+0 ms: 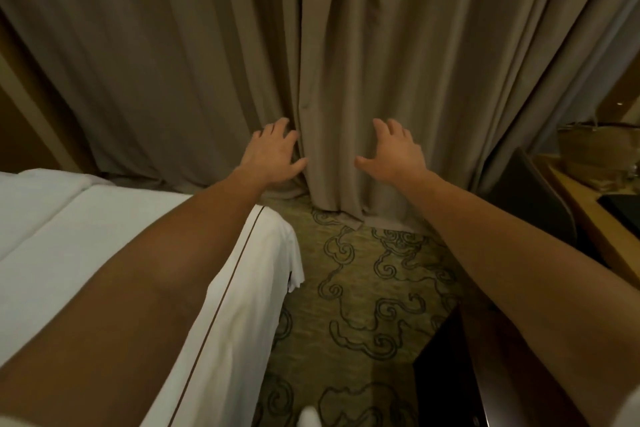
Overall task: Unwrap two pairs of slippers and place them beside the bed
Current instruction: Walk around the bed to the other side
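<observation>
Both arms stretch forward at about waist height. My left hand is open with fingers spread, palm down, in front of the beige curtain. My right hand is open the same way, a little to the right. Neither hand holds anything. The bed with white sheets and a thin dark trim line fills the lower left, under my left forearm. No slippers or wrapping can be seen. A small white shape shows at the bottom edge on the carpet; what it is I cannot tell.
A long beige curtain hangs across the whole back. Patterned green carpet runs between the bed and dark furniture at lower right. A dark chair back, a wooden desk and a woven basket stand at right.
</observation>
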Demonstrator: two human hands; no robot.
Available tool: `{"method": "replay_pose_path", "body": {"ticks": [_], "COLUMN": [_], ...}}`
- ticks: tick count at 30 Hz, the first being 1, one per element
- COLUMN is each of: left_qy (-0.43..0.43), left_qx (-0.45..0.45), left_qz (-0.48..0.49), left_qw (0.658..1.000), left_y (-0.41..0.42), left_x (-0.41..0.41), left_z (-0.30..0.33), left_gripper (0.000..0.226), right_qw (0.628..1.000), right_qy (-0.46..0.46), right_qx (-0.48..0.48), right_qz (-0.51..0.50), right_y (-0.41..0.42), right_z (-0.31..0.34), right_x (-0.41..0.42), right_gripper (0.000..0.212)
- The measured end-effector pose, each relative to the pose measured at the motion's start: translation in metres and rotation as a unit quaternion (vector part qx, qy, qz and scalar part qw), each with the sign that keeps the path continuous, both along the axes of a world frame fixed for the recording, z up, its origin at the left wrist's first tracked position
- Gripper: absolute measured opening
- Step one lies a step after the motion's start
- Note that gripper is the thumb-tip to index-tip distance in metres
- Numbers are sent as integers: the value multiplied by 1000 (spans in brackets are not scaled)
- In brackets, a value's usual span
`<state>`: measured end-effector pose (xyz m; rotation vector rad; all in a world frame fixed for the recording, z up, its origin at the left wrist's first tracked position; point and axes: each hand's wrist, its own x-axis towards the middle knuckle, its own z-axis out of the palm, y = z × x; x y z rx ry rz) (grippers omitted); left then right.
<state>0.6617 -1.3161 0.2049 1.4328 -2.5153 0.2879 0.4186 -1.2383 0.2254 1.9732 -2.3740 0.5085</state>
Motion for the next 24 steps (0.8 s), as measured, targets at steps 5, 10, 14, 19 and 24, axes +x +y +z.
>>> {"method": "replay_pose_path", "body": {"ticks": [5,10,14,19,24], "left_qy": [-26,-41,-48,-44,-21], "left_qx": [13,11,11,21,3], "left_qz": [-32,-29,-4,60,142], "left_qw": [999,999,999,997,990], "left_y": [-124,-229,-308,-397,-481], "left_x": [-52,-84,-98,-104,-88], "left_z": [3,14,9,4,16], "left_gripper": [68,66,65,63,61], "right_qw": [1000,999,998,993,986], "right_qy": [19,32,27,8,-20], "right_qx": [12,12,7,28,55], "right_qz": [4,28,53,110,156], "right_y": [-124,-235,-329,-447,-553], "right_z": [8,9,2,-6,-2], "right_x": [-41,-67,-89,-111,-112], "right_gripper": [94,94,94,96,102]}}
